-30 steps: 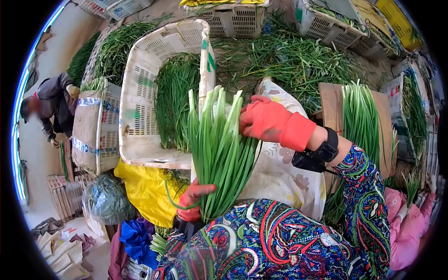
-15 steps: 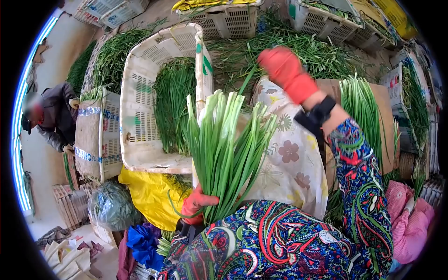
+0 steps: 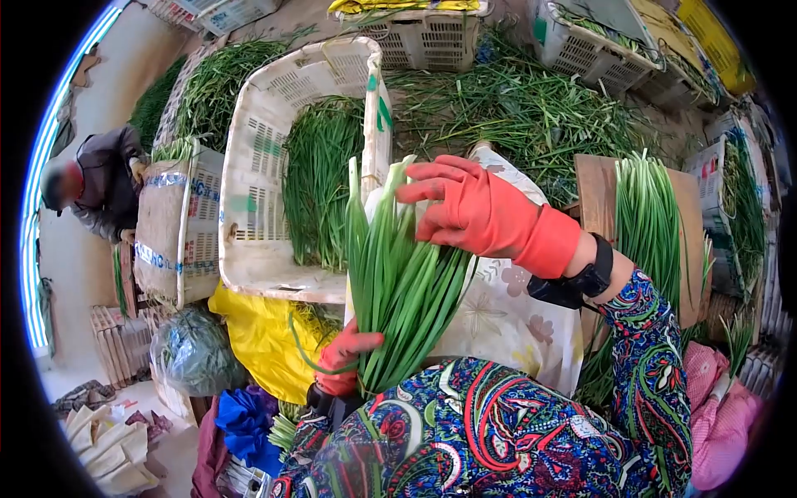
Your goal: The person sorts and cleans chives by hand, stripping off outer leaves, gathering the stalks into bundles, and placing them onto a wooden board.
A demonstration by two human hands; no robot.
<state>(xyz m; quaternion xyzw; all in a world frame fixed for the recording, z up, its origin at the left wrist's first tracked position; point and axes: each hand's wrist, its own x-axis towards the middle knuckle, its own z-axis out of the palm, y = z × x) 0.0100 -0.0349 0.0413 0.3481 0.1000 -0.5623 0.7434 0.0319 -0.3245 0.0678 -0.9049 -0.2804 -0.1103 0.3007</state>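
Observation:
A bunch of long green leafy stalks (image 3: 407, 290) stands in front of my body, its pale ends pointing up. Low on the bunch, my left hand (image 3: 344, 357) in a red glove is wrapped round it. My right hand (image 3: 469, 203), also in a red glove, is at the pale upper ends, with its fingers bent and spread a little against the stalks. Its fingertips touch the tops; whether they pinch a stalk is hard to see. Behind the bunch lies a floral cloth (image 3: 498, 324).
A white crate (image 3: 257, 212) holding green stalks stands left of the bunch. To the right, more stalks (image 3: 647, 216) lie on a brown board (image 3: 594, 195). Loose leaves (image 3: 531, 108) cover the floor ahead. Another person (image 3: 108, 183) is at the far left beside a wrapped crate (image 3: 158, 232).
My right hand moved away up and right from the bunch, then came back to its upper ends. My left hand kept its hold. The camera view shifted slightly.

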